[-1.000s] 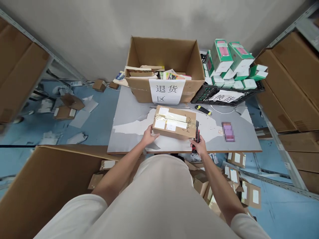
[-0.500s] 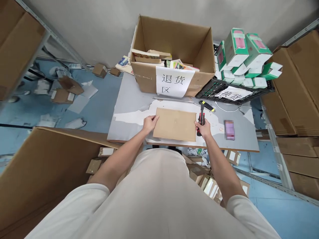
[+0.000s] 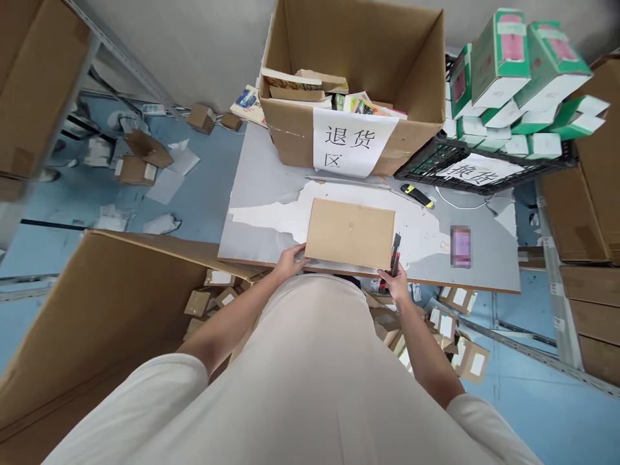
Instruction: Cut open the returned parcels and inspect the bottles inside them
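Off-white cloth fills the near part of my feed, the wearer's shirt, with a big open carton to its left and small cartons down inside that; just past the shirt I have the left hand partly closed, thumb and fingers pinching the near left corner of a flat carton, and the right hand wrapped round a red-and-black cutter, fingertips at the near right corner, though whether they bear any of the weight I cannot tell. The flat carton is at the near edge of the bench, resting or slightly raised, I can't say which. I judge little is done: it is shut, with no cut or lifted flap on the plain face turned up, so its closure and contents look untouched; its underside is hidden from me. The bench top is grey with torn white patches, and farther over lie a black-and-yellow cutter, a white cable and a blurred purplish rectangle. Behind them I see a signed carton of books and a black crate heaped with green-and-white boxes; beyond are blue floor and a grey wall
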Available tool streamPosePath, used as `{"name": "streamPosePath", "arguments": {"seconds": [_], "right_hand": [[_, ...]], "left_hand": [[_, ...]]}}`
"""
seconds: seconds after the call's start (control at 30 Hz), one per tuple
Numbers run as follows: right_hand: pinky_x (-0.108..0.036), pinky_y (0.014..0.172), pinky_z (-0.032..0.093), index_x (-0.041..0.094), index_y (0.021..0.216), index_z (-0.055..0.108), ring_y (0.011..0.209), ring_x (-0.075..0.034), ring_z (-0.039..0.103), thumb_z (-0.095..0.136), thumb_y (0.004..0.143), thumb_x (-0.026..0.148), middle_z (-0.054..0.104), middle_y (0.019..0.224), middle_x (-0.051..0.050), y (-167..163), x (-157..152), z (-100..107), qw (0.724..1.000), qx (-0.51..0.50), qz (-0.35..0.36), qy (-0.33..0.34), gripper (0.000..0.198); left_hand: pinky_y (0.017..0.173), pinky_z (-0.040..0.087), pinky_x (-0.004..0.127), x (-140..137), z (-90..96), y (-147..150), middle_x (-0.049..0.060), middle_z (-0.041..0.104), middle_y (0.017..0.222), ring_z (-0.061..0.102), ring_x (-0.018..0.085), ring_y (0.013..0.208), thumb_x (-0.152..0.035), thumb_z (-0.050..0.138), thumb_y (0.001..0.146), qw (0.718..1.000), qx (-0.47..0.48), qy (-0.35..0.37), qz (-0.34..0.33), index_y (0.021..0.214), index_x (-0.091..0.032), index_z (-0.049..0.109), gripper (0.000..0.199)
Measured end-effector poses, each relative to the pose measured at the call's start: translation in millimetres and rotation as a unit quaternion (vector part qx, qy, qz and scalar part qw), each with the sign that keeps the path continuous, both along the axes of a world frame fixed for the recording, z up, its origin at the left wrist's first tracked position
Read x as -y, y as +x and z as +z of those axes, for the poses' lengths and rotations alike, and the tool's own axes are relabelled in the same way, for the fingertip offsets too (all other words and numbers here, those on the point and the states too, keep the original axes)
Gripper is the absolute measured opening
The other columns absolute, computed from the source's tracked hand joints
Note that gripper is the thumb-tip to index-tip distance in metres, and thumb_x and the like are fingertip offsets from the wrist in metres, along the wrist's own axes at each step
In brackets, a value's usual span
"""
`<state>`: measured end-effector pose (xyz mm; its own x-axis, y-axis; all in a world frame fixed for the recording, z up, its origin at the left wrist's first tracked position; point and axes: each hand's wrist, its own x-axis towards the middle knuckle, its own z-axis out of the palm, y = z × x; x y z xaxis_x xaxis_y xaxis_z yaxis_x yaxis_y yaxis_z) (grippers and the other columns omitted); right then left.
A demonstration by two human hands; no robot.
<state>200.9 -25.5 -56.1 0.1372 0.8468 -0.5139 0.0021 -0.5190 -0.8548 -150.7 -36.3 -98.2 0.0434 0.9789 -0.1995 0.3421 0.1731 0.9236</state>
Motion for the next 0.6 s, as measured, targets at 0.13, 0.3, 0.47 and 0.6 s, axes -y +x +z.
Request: {"name": "streamPosePath", "arguments": {"seconds": [0.13,0.3,0.47,0.6], "right_hand": [[-0.023,0.045,0.045,0.021,0.094,0.052,0.043,-0.008,0.051,0.084,0.052,0.039,0.057,0.059,0.011,-5.8,-5.4,5.7,1.0,-0.005,-0.006,0.022,0.056],[-0.019,0.038,0.04,0.019,0.082,0.053,0.04,-0.009,0.052,0.081,0.059,0.044,0.052,0.051,0.009,1.5,-46.0,48.3,0.995,0.061,-0.011,0.076,0.043],[-0.02,0.034,0.04,0.02,0.071,0.049,0.038,-0.009,0.049,0.079,0.06,0.049,0.049,0.05,0.008,1.5,-119.3,75.5,0.984,0.143,-0.008,0.108,0.043],[-0.024,0.037,0.044,0.019,0.073,0.052,0.039,-0.011,0.051,0.075,0.062,0.053,0.053,0.055,0.005,-0.5,-151.3,66.8,0.965,0.24,0.039,0.101,0.043]], "left_hand": [[0.096,0.052,0.042,-4.2,8.9,11.5,0.012,0.068,0.117,0.063,0.026,0.11,-0.042,0.063,0.077,0.999,0.04,0.011,0.025,0.119,-0.012,0.065,0.052],[0.08,0.055,0.032,-36.0,58.6,15.5,0.009,0.074,0.103,0.069,0.022,0.088,-0.047,0.06,0.081,0.995,-0.037,0.046,0.083,0.105,-0.012,0.072,0.044],[0.072,0.048,0.029,-102.0,94.6,22.6,0.006,0.074,0.074,0.066,0.019,0.071,-0.052,0.056,0.083,0.975,-0.18,0.03,0.126,0.081,-0.015,0.077,0.043],[0.074,0.048,0.031,-126.8,96.6,31.0,0.008,0.074,0.082,0.066,0.021,0.078,-0.051,0.051,0.086,0.972,-0.219,0.009,0.08,0.09,-0.016,0.075,0.043]]}}
